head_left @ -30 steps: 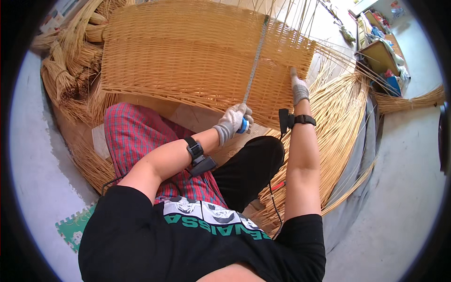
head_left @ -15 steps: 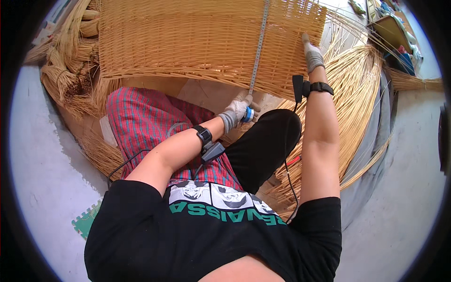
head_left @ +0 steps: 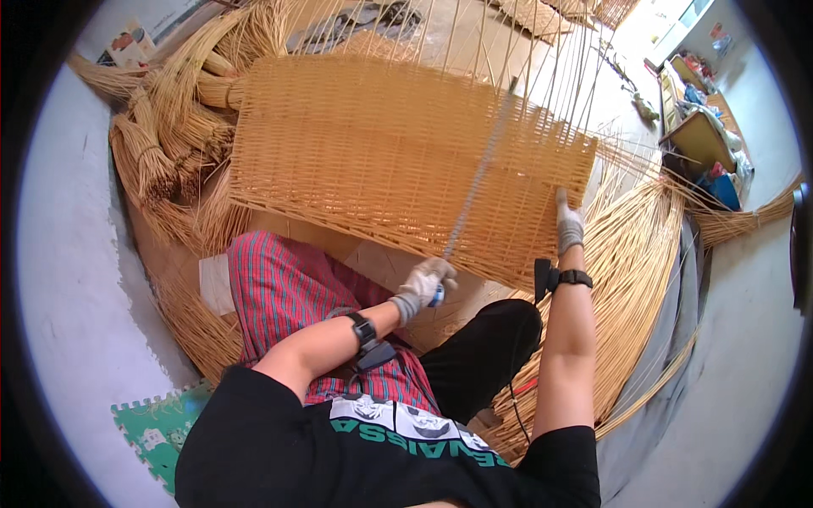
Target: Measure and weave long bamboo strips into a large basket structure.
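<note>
At the left, tied bundles of slender canes (head_left: pixel 157 161) are heaped by the wall, with a green foam mat tile (head_left: pixel 157 436) on the floor nearer the person. Next comes red plaid cloth (head_left: pixel 284 279) over the left leg. The wicker panel (head_left: pixel 364 152) spans the middle in front of the knees, bare stakes (head_left: pixel 483 42) jutting from its far edge. Below its near edge, the gloved left hand (head_left: pixel 428 284) has its fingers curled around a tape measure (head_left: pixel 437 295) with a blue case; the metal tape blade (head_left: pixel 478 186) runs from there across the weave to the far edge. Further right, the gloved right hand (head_left: pixel 569 223) grips the panel's right edge, thumb upon its face, the other fingers hidden. Beyond it, loose canes (head_left: pixel 631 279) fan out beside a grey sheet (head_left: pixel 665 339).
</note>
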The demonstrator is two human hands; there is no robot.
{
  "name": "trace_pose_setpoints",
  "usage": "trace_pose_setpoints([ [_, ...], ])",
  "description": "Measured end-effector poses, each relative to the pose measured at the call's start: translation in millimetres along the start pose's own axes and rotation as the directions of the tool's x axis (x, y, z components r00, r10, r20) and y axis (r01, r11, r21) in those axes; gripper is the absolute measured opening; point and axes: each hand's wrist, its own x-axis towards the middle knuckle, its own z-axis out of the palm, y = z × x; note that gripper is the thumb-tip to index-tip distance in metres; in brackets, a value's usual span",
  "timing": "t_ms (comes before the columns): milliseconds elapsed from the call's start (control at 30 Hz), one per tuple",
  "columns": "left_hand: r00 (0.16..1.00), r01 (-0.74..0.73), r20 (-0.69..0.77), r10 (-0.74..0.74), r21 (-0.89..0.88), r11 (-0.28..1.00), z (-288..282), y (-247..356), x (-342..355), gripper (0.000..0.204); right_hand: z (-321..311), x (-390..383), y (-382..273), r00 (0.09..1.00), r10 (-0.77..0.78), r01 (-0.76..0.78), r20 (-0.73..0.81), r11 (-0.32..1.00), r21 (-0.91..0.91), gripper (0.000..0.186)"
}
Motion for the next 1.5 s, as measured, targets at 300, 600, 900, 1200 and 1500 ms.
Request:
trace_pose_setpoints([
  [300, 0.979, 0.100, -0.144, -0.145, -0.277, 0.956, -63.1, 27.0, -36.7, 0.044, 10.0, 37.8, 31.6, 0.994, 0.102, -0.101, -0.023, 0.993, 0.066, 0.099],
  [600, 0.978, 0.161, -0.099, -0.182, -0.190, 0.968, -76.4, 4.5, -15.9, 0.040, 6.2, 18.8, 11.2, 0.995, 0.094, -0.099, 0.038, 0.983, 0.153, 0.118],
  [900, 0.963, 0.228, -0.093, -0.252, -0.211, 0.950, -81.3, 9.1, -11.3, 0.039, -1.8, 6.6, 4.3, 0.976, 0.111, -0.154, 0.189, 0.960, 0.232, 0.110],
  [1200, 0.947, -0.056, -0.217, 0.238, 0.617, 0.785, -97.4, -9.6, -10.7, 0.040, -3.5, -12.1, 15.1, 0.994, -0.069, 0.022, 0.089, 0.895, 0.445, 0.065],
  [1500, 0.928, -0.056, -0.370, 0.041, -0.032, 0.998, -198.4, 73.0, -48.2, 0.040, -0.8, 5.3, 47.0, 0.985, 0.155, -0.141, -0.074, 0.976, 0.169, 0.119],
])
